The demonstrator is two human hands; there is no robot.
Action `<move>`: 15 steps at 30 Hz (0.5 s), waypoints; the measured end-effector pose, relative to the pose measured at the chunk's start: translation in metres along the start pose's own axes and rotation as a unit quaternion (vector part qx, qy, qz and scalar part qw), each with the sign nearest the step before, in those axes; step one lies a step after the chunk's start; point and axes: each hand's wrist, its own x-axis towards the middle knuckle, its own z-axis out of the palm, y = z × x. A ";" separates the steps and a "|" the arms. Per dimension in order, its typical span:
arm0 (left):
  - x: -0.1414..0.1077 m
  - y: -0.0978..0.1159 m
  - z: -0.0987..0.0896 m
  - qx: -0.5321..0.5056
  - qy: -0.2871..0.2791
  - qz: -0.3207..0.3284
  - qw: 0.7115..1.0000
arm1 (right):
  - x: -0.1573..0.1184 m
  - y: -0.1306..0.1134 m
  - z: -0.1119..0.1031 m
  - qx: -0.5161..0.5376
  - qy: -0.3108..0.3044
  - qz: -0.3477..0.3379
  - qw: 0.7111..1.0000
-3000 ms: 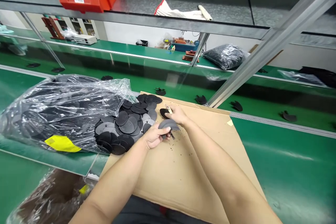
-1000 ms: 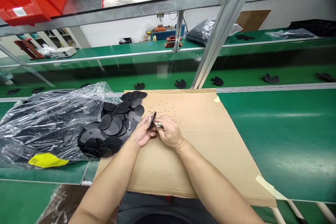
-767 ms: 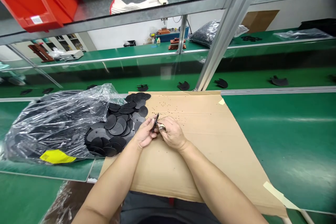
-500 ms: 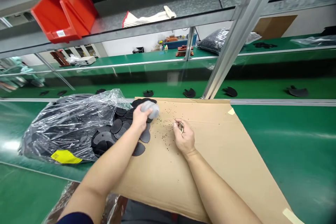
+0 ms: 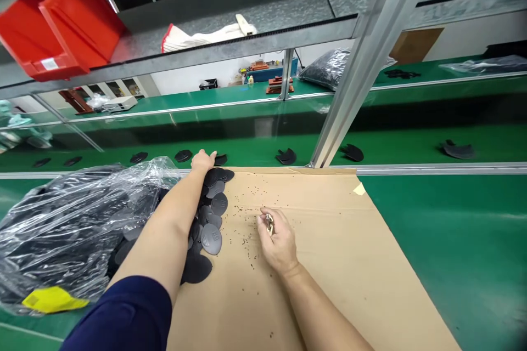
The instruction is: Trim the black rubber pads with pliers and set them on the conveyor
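Observation:
My left hand (image 5: 202, 160) reaches over the far edge of the cardboard to the green belt. Its thumb stands apart from the other fingers, whose tips are hidden; I see nothing held in it. Right beside the thumb lies a black curved piece (image 5: 221, 160), and to the left is a black disc (image 5: 183, 156). Above the cardboard sheet (image 5: 329, 263), my right hand (image 5: 280, 238) is curled around small brass-coloured metal pieces (image 5: 269, 223), too small to name exactly. Under my left forearm spreads a heap of flat black oval discs (image 5: 212, 238).
A clear plastic bag (image 5: 74, 225) of black parts lies at left. Tiny dark specks (image 5: 247, 241) dot the cardboard. More black pieces (image 5: 285, 156) sit along the belt. A metal post (image 5: 354, 71) rises ahead; a red bin (image 5: 61, 27) and white glove (image 5: 206, 38) occupy the shelf.
My left hand has moved from the disc heap forward to the belt, and the grey-looking disc it held is gone from view. Another black disc shows on the belt. The camera view has shifted.

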 end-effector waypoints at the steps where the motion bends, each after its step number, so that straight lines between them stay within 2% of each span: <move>1: 0.000 0.005 0.009 -0.002 -0.004 -0.015 1.000 | 0.000 0.000 0.000 0.000 -0.006 0.002 1.000; 3: -0.002 0.014 0.022 -0.009 -0.002 -0.034 0.999 | 0.000 0.000 0.000 0.000 -0.012 0.006 1.000; 5: -0.006 0.020 0.025 -0.027 0.010 -0.026 0.999 | -0.001 -0.001 0.000 -0.004 -0.011 0.011 1.000; 9: -0.022 0.034 0.012 -0.076 0.045 0.049 0.995 | -0.001 0.002 0.000 -0.005 0.033 0.065 0.997; 12: -0.053 0.044 -0.003 -0.176 0.051 0.115 0.976 | 0.000 0.006 -0.001 0.006 0.073 0.115 0.991; 15: -0.105 0.043 -0.016 -0.315 -0.018 0.171 0.933 | 0.003 0.009 -0.003 0.050 0.065 0.118 0.990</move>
